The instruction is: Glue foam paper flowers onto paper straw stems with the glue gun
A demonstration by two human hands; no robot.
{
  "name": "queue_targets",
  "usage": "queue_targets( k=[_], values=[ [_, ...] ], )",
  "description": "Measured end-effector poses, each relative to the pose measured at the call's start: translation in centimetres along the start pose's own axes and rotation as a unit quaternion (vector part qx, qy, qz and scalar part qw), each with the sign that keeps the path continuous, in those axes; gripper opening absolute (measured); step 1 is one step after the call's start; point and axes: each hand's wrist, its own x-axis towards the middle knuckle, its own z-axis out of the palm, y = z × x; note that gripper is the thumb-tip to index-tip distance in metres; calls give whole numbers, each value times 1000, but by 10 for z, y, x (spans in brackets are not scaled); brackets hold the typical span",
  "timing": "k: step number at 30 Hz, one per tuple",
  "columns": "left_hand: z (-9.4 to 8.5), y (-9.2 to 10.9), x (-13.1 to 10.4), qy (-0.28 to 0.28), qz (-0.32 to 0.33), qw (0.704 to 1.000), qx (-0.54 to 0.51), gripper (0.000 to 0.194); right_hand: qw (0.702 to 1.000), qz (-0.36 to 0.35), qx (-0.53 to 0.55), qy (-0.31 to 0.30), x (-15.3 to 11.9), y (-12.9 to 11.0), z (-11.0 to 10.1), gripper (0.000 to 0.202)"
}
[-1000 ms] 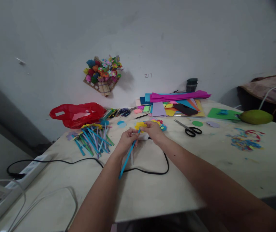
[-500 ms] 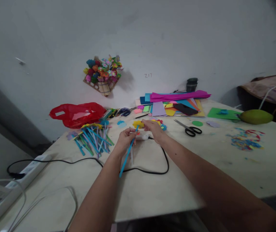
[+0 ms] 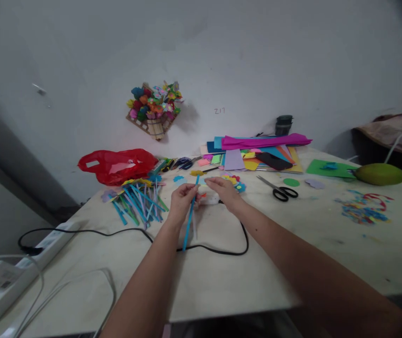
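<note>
One thin blue paper stick, topped by a flat yellow flower, is gripped mid-table by the left hand, the right hand loosely curled beside one pair of black-handled scissors.

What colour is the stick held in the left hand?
Light blue; the stick in the left hand shows best in the head view.

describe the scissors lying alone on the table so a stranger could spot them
Start at the stack of coloured paper by the wall. Just in front of it on the table lie the scissors, right of the hands. Black handles, and alone; the other pair sits in clutter.
</note>
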Motion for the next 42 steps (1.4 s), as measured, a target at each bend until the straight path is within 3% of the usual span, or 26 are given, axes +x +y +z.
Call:
queue_targets(
  k=[6,13,18,23,28,35,42],
  values=[
    [-7,-5,4,25,51,998,-31,27,994,-48,-88,-32,-1,8,4,22],
    [-8,-4,6,53,67,996,-23,30,981,-115,-151,28,1,12,3,38],
    [-9,-6,7,53,55,997,-30,37,956,-200,-208,47,-3,2,1,50],
    [-7,-6,6,38,41,996,-63,37,922,-279,-267,28,-6,-8,0,50],
    [-8,-4,6,24,-11,993,-117,41,921,-278,-271,-3,-8,-10,0,49],
    [-9,0,7,30,-41,978,-200,46,921,-279,-271,14,-7,-6,1,44],
    [-12,7,7,81,-95,956,-265,29,941,-163,-293,-46,-11,4,10,23]
  ],
)
